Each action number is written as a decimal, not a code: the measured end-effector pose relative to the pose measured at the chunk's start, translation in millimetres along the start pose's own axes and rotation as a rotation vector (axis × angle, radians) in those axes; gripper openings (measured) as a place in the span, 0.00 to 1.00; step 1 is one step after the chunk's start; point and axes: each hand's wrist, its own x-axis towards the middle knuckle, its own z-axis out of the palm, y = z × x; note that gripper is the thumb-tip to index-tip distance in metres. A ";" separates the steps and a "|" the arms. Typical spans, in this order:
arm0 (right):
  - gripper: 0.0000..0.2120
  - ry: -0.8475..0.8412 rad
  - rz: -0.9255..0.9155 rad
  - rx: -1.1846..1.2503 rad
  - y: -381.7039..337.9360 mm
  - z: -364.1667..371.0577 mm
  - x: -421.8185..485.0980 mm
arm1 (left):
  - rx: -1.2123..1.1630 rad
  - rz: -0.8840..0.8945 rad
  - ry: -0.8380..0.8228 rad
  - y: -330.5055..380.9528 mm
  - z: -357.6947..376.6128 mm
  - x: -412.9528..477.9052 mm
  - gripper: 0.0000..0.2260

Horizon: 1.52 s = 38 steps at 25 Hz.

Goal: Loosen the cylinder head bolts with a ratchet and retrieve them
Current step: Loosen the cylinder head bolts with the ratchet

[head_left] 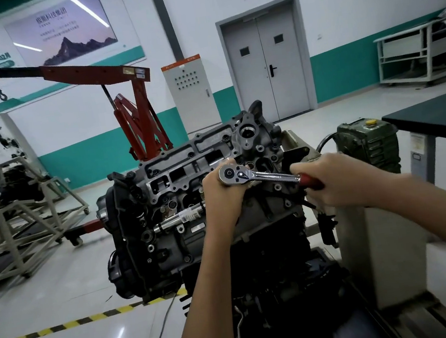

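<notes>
1. You were mid-loosening here. Your right hand (329,186) had its fingers wrapped tight round the red grip of the ratchet (259,176), and your left hand (223,190) was curled up around the ratchet's round head, holding it down on the cylinder head (188,170)
2. The bolt you were on sat right under your left fingers, hidden by the ratchet head, so I couldn't see the socket or how far out it was. I couldn't spot any loose bolts lying around either, so I'd guess retrieval hadn't really got going
3. Next move, as I read it: your right fingers had to swing the handle while your left fingers pushed straight down so the socket didn't ride off the bolt. Once it turned freely, you'd spin it out and lift it clear
4. Watch-outs: a chrome bar (178,218) lay across the engine just below and to the left of your left fingers, easy to knock. The stand (379,247) was right beneath your right fingers and the green gearbox (367,144) just beyond them, so the swing looked tight on that side. The red hoist (137,106) was well beyond your left fingers, no bother
</notes>
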 end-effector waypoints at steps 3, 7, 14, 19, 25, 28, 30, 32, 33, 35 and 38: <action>0.10 0.124 0.062 0.230 -23.2 27.7 -15.0 | 0.028 0.009 0.053 0.4 3.0 -2.7 0.21; 0.12 0.271 0.346 0.761 -118.7 92.2 -30.6 | -0.005 0.124 0.141 2.0 8.8 -9.2 0.16; 0.08 0.050 0.086 0.409 -51.7 39.8 -24.7 | -0.031 0.008 0.118 0.3 4.0 -6.3 0.19; 0.07 0.102 -0.057 -0.134 -5.2 -11.0 8.3 | -0.059 0.035 0.046 -0.2 -2.9 -5.0 0.19; 0.11 0.272 0.336 0.724 -104.4 81.5 -31.7 | -0.015 0.104 0.127 3.2 9.6 -15.2 0.14; 0.10 0.303 0.339 0.896 -141.9 99.5 -28.3 | -0.064 0.068 0.129 3.0 8.1 -13.8 0.17; 0.09 0.262 0.271 0.759 -112.6 86.6 -31.0 | -0.046 0.024 0.103 5.8 5.5 -9.8 0.19; 0.09 0.166 0.143 0.457 -62.4 57.2 -27.8 | -0.021 0.015 0.056 7.9 2.3 -7.5 0.19; 0.10 0.129 0.088 0.268 -38.5 37.4 -21.0 | -0.017 0.018 0.027 7.6 0.6 -6.4 0.18; 0.12 0.121 0.013 -0.044 -10.1 5.9 -3.4 | -0.023 0.018 -0.013 6.3 -3.5 -4.3 0.14; 0.10 0.147 0.051 0.034 -16.4 15.7 -7.4 | -0.018 0.036 -0.004 5.1 -4.3 -6.4 0.13</action>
